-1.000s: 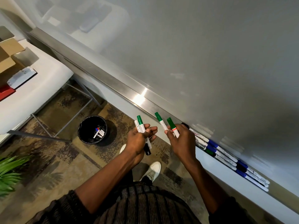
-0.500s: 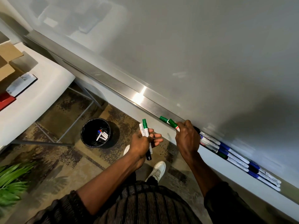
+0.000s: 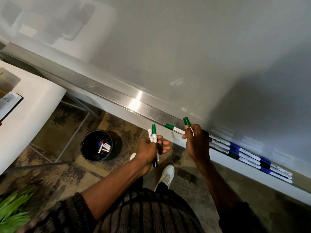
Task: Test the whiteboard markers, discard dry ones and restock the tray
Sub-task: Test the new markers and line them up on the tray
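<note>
My right hand [image 3: 196, 143] grips one green-capped marker [image 3: 188, 124] upright, just above the metal tray [image 3: 117, 96] under the whiteboard [image 3: 185, 47]. A second green-capped marker [image 3: 174, 128] lies on the tray to the left of that hand, touching my fingertips. My left hand [image 3: 149, 148] holds a bundle of markers [image 3: 154, 137], one with a green cap, one white-ended, one with a black cap pointing down. Several blue, black and green markers [image 3: 249, 155] lie in rows on the tray to the right.
A black waste bin [image 3: 96, 145] on the floor at left holds several discarded markers. A white table [image 3: 30, 105] on metal legs stands further left. A green plant [image 3: 11, 212] is at bottom left. My white shoes [image 3: 165, 175] are below the tray.
My right hand held two green markers; it laid one down on the tray and has lifted slightly with the other upright. My left hand kept its bundle, nearly still.
</note>
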Available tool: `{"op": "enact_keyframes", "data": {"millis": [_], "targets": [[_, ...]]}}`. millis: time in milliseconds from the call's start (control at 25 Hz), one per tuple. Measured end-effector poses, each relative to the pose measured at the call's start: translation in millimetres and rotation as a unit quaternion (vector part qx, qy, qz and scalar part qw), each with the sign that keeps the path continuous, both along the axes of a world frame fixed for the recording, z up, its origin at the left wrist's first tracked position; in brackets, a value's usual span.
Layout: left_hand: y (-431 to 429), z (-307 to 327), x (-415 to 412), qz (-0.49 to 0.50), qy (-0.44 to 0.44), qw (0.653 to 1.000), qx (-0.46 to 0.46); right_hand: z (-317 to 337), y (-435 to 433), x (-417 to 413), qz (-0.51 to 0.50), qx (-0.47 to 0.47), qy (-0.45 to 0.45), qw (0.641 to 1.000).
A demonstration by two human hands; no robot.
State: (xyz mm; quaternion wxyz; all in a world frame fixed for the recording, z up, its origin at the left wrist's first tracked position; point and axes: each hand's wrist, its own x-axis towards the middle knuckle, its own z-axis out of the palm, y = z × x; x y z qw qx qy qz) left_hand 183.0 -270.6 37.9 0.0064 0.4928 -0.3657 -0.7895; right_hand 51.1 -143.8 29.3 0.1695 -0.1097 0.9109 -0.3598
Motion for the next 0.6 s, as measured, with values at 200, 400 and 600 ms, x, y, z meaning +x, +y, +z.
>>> {"op": "enact_keyframes", "data": {"millis": [200,400,600], "targets": [[-1,-4,-1,-0.021,-0.007,1.0,-0.003,-6,-6,5,0.111,0.063,0.201,0.971],[-4,-6,5,-0.02,-0.01,1.0,-0.005,-33,-11,-1,0.165,0.115,0.329,0.922],[-8,-9,11,-0.007,-0.019,1.0,-0.008,-44,-20,6,0.139,0.083,0.346,0.924]]}}
